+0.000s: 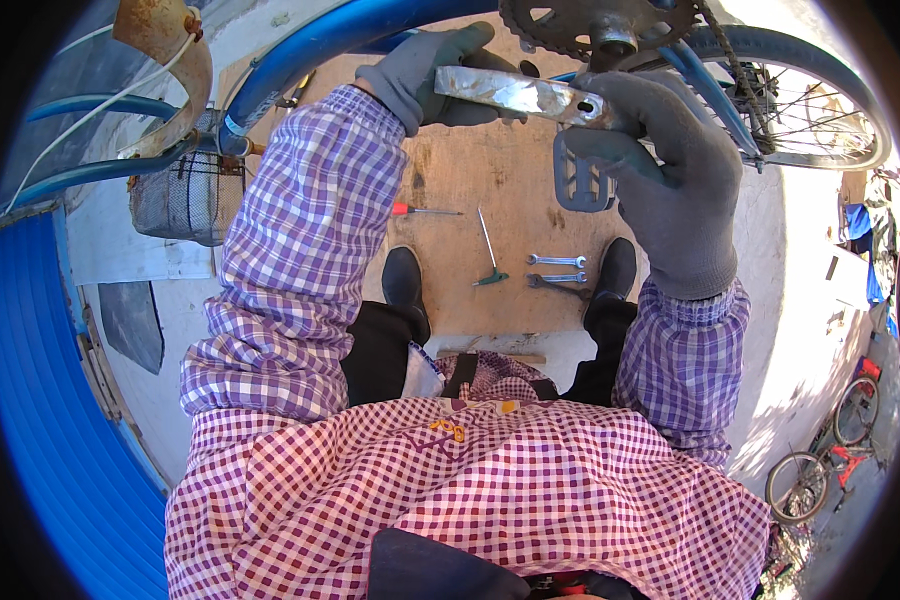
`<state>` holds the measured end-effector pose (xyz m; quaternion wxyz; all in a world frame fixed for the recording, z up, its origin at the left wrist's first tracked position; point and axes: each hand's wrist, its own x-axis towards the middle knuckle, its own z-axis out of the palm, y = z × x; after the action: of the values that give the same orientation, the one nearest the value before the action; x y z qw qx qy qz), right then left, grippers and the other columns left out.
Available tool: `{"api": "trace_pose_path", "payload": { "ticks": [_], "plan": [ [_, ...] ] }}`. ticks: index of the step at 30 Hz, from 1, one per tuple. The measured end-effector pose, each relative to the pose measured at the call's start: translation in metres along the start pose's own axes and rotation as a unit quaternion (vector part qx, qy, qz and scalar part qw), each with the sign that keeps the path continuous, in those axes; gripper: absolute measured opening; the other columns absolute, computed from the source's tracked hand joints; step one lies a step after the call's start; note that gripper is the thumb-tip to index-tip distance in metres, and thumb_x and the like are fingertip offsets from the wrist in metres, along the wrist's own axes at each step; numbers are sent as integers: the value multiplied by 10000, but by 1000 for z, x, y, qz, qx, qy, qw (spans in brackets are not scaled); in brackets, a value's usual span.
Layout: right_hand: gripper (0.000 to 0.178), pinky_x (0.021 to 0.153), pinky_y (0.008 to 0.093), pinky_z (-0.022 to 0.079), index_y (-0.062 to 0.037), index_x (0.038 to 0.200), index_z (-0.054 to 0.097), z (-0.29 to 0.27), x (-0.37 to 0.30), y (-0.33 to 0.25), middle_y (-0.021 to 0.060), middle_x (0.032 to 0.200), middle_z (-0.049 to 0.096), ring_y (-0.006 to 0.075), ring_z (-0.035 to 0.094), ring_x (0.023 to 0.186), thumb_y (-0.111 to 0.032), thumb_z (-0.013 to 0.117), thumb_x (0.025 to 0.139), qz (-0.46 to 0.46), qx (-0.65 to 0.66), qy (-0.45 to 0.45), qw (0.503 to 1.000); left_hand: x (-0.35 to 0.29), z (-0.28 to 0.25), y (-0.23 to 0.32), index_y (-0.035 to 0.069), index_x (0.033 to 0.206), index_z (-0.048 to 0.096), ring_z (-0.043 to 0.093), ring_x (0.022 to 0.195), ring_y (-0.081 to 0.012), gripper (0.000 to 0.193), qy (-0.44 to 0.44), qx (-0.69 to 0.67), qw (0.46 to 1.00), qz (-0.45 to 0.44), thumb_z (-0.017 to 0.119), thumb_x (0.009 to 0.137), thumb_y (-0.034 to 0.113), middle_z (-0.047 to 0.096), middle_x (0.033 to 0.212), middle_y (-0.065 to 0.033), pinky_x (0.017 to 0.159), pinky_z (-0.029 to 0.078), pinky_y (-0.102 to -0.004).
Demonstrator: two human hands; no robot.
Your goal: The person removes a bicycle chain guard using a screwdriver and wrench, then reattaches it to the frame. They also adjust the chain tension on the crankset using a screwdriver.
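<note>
silver metal strip with a round hole (520,92) spans both hands, presumably braced for steadiness. the grey knit-gloved right hand (675,170) is closed around its holed end. the grey knit-gloved left hand (410,75) is half curled behind the other end; whether it grips cannot be told. below both hands, steel open-ended wrenches (560,262) lie on brown wooden boarding (470,170), seemingly for easy reach.

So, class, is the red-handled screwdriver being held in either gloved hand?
No, the screwdriver lies on the brown board below.
</note>
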<state>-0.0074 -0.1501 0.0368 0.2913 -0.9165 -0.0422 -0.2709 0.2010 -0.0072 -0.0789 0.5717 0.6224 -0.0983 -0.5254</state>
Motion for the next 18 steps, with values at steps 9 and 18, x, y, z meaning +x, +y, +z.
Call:
{"api": "trace_pose_path", "payload": {
  "ticks": [9,18],
  "plan": [
    [353,549,273,558,-43,1124,719,-21,1,-19,93,951,686,146,699,713,-189,840,826,24,38,4,999,17,12,-67,-21,1395,570,743,1028,-273,508,-39,-51,977,202,608,1037,338,680,1250,-247,767,671,-319],
    [388,595,294,578,-30,1110,713,-50,-10,-42,122,972,704,198,727,796,-204,834,785,-58,13,-48,997,-19,36,-68,63,1330,664,697,1144,-228,323,-123,-107,944,286,660,1017,138,687,1281,-154,975,626,-333]
  ]
}}
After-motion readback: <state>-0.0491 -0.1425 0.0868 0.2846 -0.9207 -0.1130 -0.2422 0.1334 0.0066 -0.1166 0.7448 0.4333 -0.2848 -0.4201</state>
